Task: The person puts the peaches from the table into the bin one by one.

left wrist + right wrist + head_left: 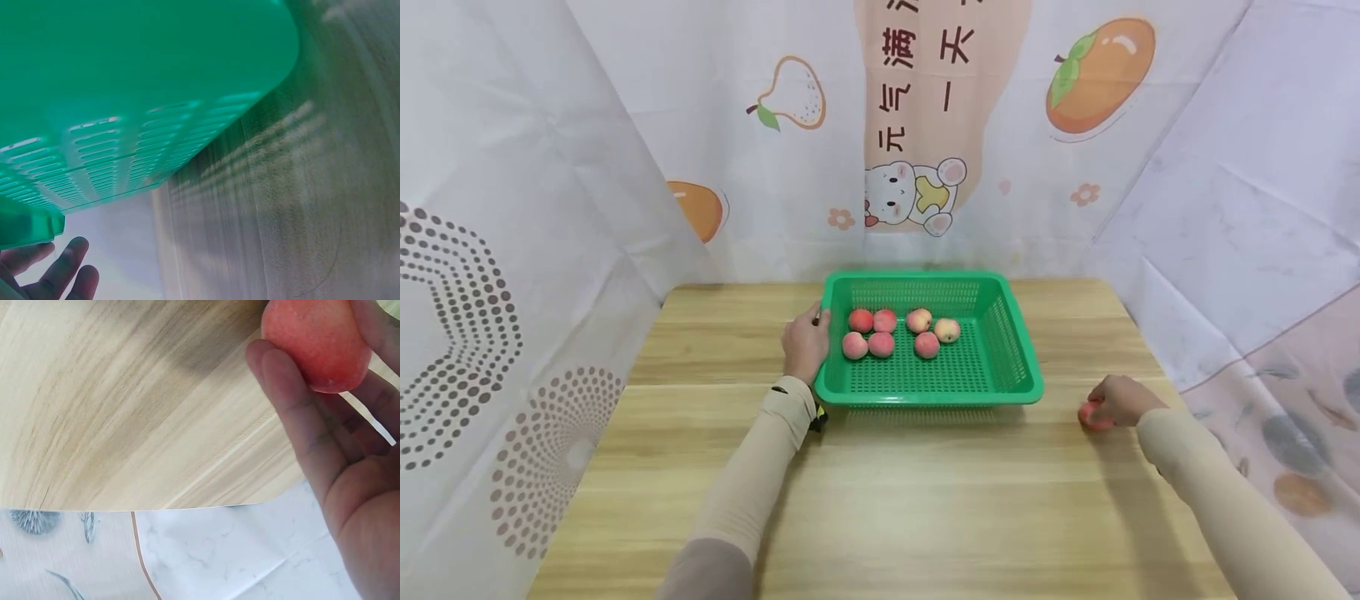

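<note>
A green plastic basket (1015, 398) with slotted walls stands at the middle of the table. Several red and yellowish peaches (882, 344) lie on its floor, towards the left and centre. My left hand (806, 346) grips the basket's left rim; in the left wrist view its fingers (75, 250) show beside the rim, with the rest of the hand largely out of frame. Off to the right of the basket, my right hand (1123, 402) pinches one red peach (319, 344) between thumb and fingers, close over the table top.
The wooden table (895, 500) ends near my right hand at its right edge. Patterned white cloths (715, 167) hang behind and at both sides. A small dark and yellow item (819, 417) shows by my left wrist.
</note>
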`<act>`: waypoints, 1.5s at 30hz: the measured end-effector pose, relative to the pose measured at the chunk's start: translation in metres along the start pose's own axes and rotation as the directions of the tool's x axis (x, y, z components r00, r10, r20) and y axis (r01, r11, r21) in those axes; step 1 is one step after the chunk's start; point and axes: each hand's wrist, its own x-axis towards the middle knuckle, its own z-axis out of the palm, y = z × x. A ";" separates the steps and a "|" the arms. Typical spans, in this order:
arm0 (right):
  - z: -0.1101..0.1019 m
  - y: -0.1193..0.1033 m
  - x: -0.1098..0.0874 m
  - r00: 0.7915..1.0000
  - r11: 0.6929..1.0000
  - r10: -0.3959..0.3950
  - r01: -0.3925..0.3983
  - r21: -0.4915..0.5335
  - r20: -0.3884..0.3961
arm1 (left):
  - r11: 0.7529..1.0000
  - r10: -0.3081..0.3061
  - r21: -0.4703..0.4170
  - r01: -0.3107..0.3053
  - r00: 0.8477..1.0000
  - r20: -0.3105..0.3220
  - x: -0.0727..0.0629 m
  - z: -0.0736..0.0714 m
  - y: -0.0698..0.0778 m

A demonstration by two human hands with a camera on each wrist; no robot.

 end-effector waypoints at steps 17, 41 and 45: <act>-0.006 0.005 0.004 0.998 0.997 0.018 -0.022 0.079 0.060 | 1.000 -0.005 0.015 0.005 1.000 -0.009 0.000 0.002 -0.001; -0.041 -0.004 0.005 0.997 0.985 0.070 -0.065 0.158 -0.021 | 0.999 0.046 -0.008 -0.046 0.999 -0.024 -0.003 0.005 -0.002; -0.048 -0.009 0.009 0.996 0.989 0.053 -0.042 0.140 -0.075 | 0.999 0.046 -0.012 -0.047 0.998 -0.037 -0.003 0.004 -0.002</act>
